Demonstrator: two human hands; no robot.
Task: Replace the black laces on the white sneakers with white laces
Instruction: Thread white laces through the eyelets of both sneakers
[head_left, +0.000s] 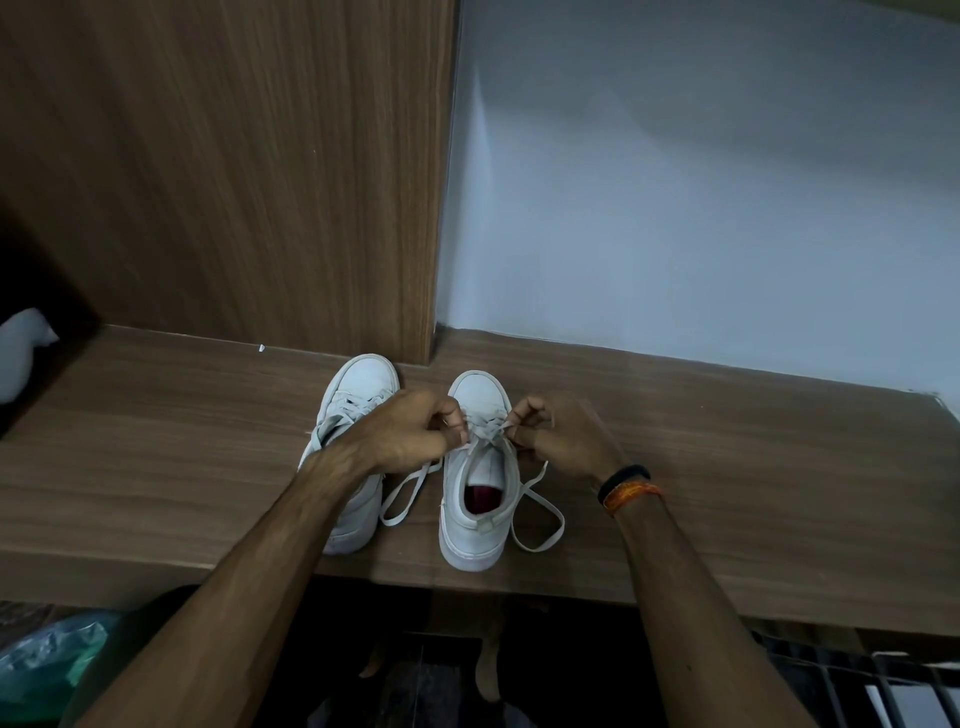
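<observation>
Two white sneakers stand side by side on a wooden shelf (727, 467), toes pointing away from me. The left sneaker (353, 410) carries a white lace, and my left forearm crosses over its heel. The right sneaker (475, 499) has a red insole and a white lace (540, 519) threaded through its eyelets. The lace's loose ends loop onto the shelf on both sides. My left hand (415, 434) pinches the lace at the left of the eyelets. My right hand (556, 431) pinches it at the right. No black lace is in sight.
A wood-grain panel (234, 182) rises behind the left sneaker, and a pale wall (701, 182) behind the right. A white object (21, 353) lies at the far left. Below the shelf's front edge are a green plastic bag (47, 660) and a metal rack (883, 675).
</observation>
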